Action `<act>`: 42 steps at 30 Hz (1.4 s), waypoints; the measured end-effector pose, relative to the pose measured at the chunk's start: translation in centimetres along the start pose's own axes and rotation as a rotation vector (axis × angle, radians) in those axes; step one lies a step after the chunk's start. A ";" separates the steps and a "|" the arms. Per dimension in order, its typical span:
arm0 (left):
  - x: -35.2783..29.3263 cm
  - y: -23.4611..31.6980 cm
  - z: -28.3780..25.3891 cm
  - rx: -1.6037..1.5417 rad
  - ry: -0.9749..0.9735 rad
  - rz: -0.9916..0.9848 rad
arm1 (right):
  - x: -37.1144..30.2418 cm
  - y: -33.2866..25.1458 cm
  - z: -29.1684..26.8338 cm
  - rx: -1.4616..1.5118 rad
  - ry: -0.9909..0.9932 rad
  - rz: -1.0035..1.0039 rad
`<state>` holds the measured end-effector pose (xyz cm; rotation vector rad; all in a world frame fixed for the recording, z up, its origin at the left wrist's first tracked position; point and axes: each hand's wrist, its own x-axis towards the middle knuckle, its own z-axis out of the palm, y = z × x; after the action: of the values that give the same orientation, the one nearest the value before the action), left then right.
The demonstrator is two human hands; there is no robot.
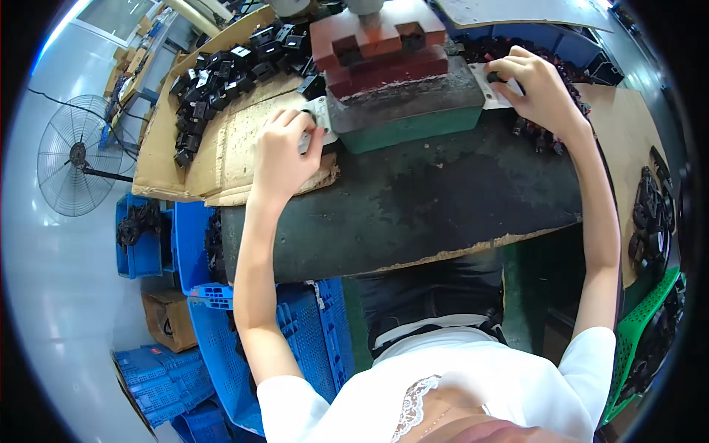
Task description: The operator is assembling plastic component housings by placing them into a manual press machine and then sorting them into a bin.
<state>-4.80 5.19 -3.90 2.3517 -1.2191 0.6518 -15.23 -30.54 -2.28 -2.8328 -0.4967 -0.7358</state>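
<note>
A press with a red die block [384, 70] stands at the far middle of the worktable [436, 192], over a dark metal bed with a green base [413, 130]. White control plates flank it. My left hand [284, 151] is at the left plate [325, 118], its curled fingers around a round black button [309, 116]. At the right plate [480, 83], my right hand [543, 88] has thumb and fingers closed about a second black button [493, 77]. My fingers partly cover both buttons. Whether either is pressed down, I cannot tell.
Left of the press, a cardboard tray [229, 159] holds many small black parts [214, 85]. Dark parts lie behind my right hand. Blue crates [214, 332] stand at lower left, a green basket [631, 332] at lower right. A fan [77, 155] stands far left.
</note>
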 end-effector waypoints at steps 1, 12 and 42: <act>0.2 0.3 0.4 -0.016 -0.002 0.006 | -0.5 0.0 -0.4 -0.016 0.023 0.002; -2.4 -0.2 1.3 -0.041 0.123 -0.079 | -14.9 18.4 -8.9 -0.193 0.035 0.442; 10.2 -2.3 3.8 -0.514 0.030 -0.028 | -10.6 12.8 -13.7 0.033 0.625 0.716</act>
<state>3.17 -2.27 -1.43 1.9180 -1.1700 0.3119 -25.36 -48.73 3.16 -2.2785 0.5553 -1.3038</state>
